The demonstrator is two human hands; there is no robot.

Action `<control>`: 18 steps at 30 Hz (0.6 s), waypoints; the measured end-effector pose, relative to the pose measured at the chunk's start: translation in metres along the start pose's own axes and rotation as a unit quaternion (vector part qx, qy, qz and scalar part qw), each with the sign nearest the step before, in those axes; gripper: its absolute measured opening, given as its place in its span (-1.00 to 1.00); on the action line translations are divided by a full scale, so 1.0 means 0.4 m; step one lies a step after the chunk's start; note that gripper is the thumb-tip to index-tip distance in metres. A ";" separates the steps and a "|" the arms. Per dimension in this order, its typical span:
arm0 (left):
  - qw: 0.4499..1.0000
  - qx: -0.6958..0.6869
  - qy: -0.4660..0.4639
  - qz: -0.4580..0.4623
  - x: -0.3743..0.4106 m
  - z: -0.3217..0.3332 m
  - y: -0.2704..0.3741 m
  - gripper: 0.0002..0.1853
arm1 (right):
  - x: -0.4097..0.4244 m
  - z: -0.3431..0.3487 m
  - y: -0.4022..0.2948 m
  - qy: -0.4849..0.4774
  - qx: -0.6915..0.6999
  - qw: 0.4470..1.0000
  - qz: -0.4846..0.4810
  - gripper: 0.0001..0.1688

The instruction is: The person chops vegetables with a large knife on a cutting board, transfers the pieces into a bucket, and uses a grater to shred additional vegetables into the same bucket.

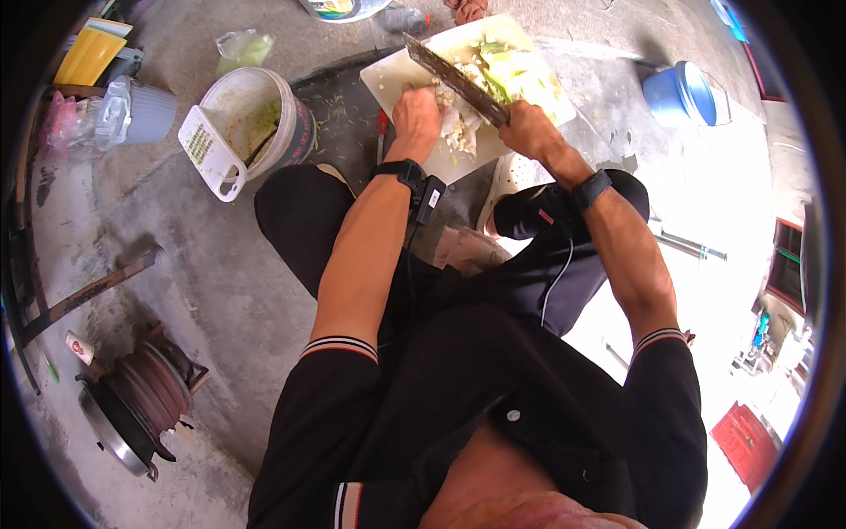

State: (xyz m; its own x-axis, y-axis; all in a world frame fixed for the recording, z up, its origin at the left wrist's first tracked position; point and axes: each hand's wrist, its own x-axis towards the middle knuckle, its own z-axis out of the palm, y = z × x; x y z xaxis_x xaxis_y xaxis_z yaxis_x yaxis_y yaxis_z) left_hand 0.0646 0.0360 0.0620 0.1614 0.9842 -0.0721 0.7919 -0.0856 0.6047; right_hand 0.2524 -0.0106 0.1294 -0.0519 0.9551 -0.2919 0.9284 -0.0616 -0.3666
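A white cutting board (390, 76) lies at a slant on the floor before me. Chopped pale pieces (456, 129) are spread over its middle, and green leafy vegetable pieces (515, 73) cover its upper right part. My right hand (532, 132) grips the handle end of a cleaver (462, 82), whose long dark blade points to the upper left across the board. At the board's left part, my left hand (418, 119) is bent down beside the pale pieces; its fingertips are partly hidden, so what it holds is unclear. A red-handled tool (382, 125) lies left of that wrist.
A white bucket (287, 99) with a white plastic grater (210, 155) across its rim stands left. Nearby are a plastic bag of green vegetable (244, 51) and a grey bin (152, 112). A blue lidded bucket (677, 96) stands right; a metal pot (115, 430) is lower left.
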 end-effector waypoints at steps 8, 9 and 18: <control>0.999 0.018 -0.044 0.005 0.005 -0.001 -0.001 -0.66 | 0.020 0.041 0.002 -0.003 -0.045 0.999 0.008 -0.78; 1.000 0.013 -0.016 0.012 0.022 0.005 0.008 -0.67 | 0.043 0.121 0.054 0.062 -0.010 0.998 0.014 -0.77; 1.000 0.007 -0.006 0.003 -0.004 -0.018 0.011 -0.60 | -0.011 0.055 0.009 0.114 0.078 0.990 -0.038 -0.80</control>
State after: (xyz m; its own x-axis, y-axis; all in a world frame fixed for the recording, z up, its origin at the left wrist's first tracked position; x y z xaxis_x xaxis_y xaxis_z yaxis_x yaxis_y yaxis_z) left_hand 0.0636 0.0352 0.0708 0.1721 0.9820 -0.0779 0.7991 -0.0929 0.5940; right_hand 0.2478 -0.0214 0.1099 -0.0177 0.9982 -0.0574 0.8559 -0.0146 -0.5169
